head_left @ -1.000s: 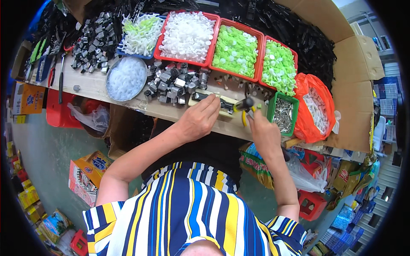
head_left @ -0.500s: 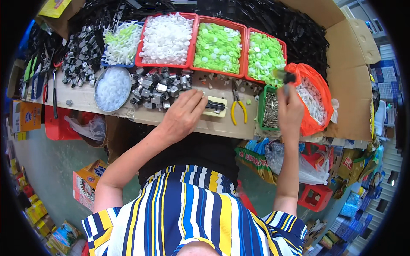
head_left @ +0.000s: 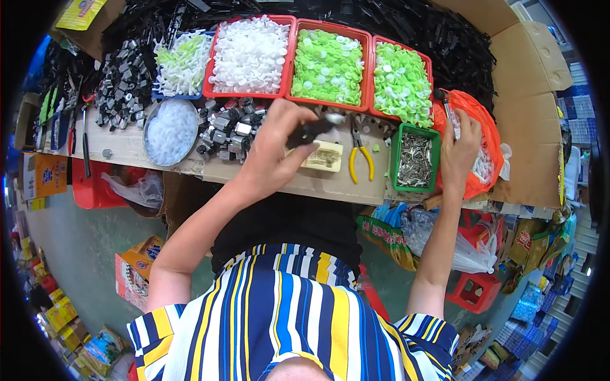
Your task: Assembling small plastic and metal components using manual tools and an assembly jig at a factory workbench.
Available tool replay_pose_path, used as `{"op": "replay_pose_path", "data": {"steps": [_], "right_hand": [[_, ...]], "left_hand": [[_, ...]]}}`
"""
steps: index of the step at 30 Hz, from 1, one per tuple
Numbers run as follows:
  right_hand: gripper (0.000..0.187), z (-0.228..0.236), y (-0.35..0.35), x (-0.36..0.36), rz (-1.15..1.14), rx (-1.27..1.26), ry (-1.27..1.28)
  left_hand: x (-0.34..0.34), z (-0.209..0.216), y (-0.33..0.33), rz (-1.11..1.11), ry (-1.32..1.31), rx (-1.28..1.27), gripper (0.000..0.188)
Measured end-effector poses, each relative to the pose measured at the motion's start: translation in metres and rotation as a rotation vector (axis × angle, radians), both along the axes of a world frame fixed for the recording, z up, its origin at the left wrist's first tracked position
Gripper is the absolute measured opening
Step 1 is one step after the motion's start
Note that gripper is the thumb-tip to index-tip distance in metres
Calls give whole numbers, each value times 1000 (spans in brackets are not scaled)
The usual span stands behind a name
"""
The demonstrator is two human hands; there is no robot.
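My left hand grips a black plastic part, blurred by motion, above a cream block-shaped fixture with a recess. My right hand is closed around a small hammer-like tool with a black head and a thin pale shaft. That hand is over the red plastic bag, which holds small white plastic parts; its fingertips partly hide them. Between my hands lie pliers with yellow handles and a green tray of small metal pins.
Red trays hold white parts and green parts. Left of the fixture are a heap of silver-and-black parts and a round dish of translucent pieces. A cardboard wall stands at the right.
My left hand has lifted the black part off the cream fixture. My right hand has moved right with the tool, from above the green tray to the red bag.
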State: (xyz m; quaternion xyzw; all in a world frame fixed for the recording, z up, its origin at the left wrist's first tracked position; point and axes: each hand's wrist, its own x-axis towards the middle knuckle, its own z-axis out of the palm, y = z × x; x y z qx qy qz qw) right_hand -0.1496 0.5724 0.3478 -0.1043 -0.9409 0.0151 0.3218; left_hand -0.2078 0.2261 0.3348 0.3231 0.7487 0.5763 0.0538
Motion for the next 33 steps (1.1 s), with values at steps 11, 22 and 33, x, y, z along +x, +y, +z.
{"op": "replay_pose_path", "data": {"steps": [11, 22, 33], "right_hand": [[33, -36, -144, 46, 317, -253, -486], [22, -38, -161, 36, 141, -287, -369], [7, -19, -156, 45, 377, -1070, -130]], "left_hand": [[2, -27, 5, 31, -420, 350, 19], [10, -38, 8, 200, 102, 195, 31], [-2, 17, -11, 73, -1221, 1137, 39]]}}
